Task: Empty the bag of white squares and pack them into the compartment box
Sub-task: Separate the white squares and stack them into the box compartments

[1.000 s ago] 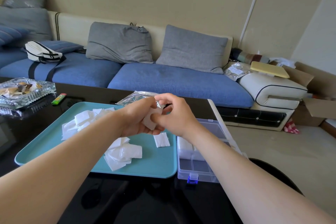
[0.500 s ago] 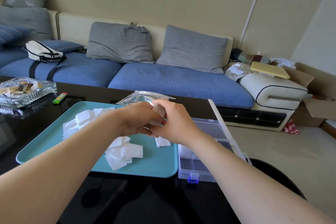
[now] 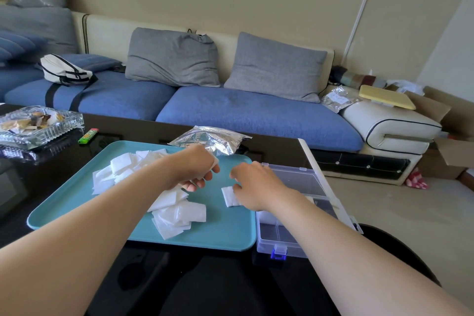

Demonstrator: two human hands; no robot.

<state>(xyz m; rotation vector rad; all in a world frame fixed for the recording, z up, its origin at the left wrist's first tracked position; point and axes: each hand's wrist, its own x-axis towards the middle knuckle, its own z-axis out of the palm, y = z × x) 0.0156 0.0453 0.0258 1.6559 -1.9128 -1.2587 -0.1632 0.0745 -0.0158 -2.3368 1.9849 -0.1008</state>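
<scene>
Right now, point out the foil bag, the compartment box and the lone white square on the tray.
foil bag (image 3: pixel 213 139): head view, middle of its crinkled face.
compartment box (image 3: pixel 300 182): head view, bare far compartment.
lone white square (image 3: pixel 229 199): head view, its uncovered left half.

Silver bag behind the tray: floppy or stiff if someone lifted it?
Probably floppy: the silver bag lies crumpled, its foil creased. Likely light, since it looks fairly flat and white squares lie out on the tray. Its glossy skin may be slippery.
</scene>
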